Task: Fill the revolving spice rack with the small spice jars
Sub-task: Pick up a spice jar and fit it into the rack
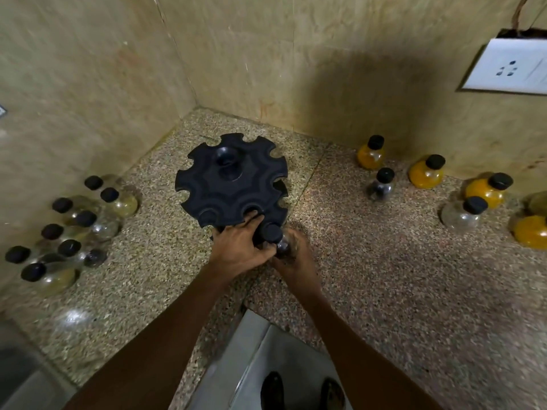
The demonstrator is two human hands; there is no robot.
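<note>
A black revolving spice rack (231,180) stands in the counter's corner, its rim cut into round slots. My left hand (239,247) grips the rack's near edge. My right hand (293,258) holds a small glass jar (279,242) with a black cap against the rack's near right slot. Another black cap shows in a near left slot (207,216). Several black-capped jars (74,229) stand in a cluster at the left. More jars, some with yellow spice (426,171), stand along the right wall.
The speckled granite counter (384,276) meets tiled walls at the back and left. A white wall socket (509,66) is at the upper right. The counter's front edge drops to the floor, where my shoes (302,392) show.
</note>
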